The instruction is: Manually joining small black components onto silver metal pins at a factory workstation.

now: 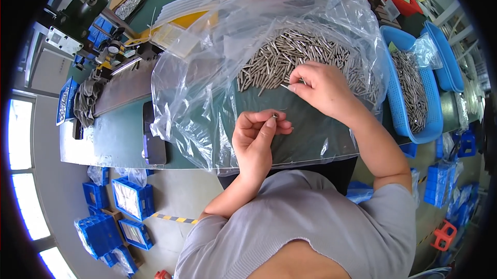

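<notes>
Your heap of metal pins (305, 59) lies on a clear plastic bag (207, 72) spread over the green table (119, 134). Nearer you than the heap the bag is bare up to the table edge. A blue basket (414, 92) of pins sits just right of the heap. Your right hand (321, 87) pinches one pin at the heap's near edge. Your left hand (256, 142), nearer you than the heap, has its fingers curled, pinching a small metal piece (274, 117).

A plastic bag (207, 87) lies spread on the bench (119, 134). A heap of metal pins (290, 56) rests on the bag's far half. A phone (153, 139) lies at the bag's left edge. A basket (414, 98) holding more pins stands right of the heap.
</notes>
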A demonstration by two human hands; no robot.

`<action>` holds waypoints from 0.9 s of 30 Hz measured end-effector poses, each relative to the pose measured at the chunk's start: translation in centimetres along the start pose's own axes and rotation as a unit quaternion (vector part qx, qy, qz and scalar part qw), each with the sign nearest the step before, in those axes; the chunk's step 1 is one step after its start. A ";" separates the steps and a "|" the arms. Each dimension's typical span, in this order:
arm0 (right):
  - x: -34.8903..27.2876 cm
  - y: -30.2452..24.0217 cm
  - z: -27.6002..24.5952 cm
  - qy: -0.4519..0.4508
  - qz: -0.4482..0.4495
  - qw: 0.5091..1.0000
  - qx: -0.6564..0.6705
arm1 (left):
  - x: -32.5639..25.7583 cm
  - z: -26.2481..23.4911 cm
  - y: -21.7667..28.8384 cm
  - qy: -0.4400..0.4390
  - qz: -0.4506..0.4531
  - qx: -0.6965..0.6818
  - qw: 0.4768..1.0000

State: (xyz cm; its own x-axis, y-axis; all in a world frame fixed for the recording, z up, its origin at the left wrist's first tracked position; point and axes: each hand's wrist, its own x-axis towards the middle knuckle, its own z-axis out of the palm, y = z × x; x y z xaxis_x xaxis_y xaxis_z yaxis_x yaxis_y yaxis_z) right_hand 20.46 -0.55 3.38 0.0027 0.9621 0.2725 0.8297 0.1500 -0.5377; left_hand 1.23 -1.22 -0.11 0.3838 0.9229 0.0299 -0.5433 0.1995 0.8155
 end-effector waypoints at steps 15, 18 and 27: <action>-0.5 -0.4 1.0 -0.021 -0.137 0.987 -0.082 | -0.1 0.1 0.1 0.001 -0.001 0.010 1.000; -0.5 -0.1 1.2 -0.028 -0.129 0.989 -0.064 | -0.1 0.1 0.1 0.004 0.001 0.014 1.000; 0.1 -0.8 -0.7 -0.027 -0.075 0.979 0.189 | 0.0 0.3 0.1 0.011 -0.006 0.017 1.000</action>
State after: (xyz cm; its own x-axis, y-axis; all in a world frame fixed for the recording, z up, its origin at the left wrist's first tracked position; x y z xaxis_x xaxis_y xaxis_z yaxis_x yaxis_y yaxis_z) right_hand 20.20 -0.74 4.32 -0.1414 0.9321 0.3333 0.5531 0.3536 -0.7544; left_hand 1.36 -1.31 0.11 0.3744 0.9272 0.0077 -0.5131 0.2003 0.8346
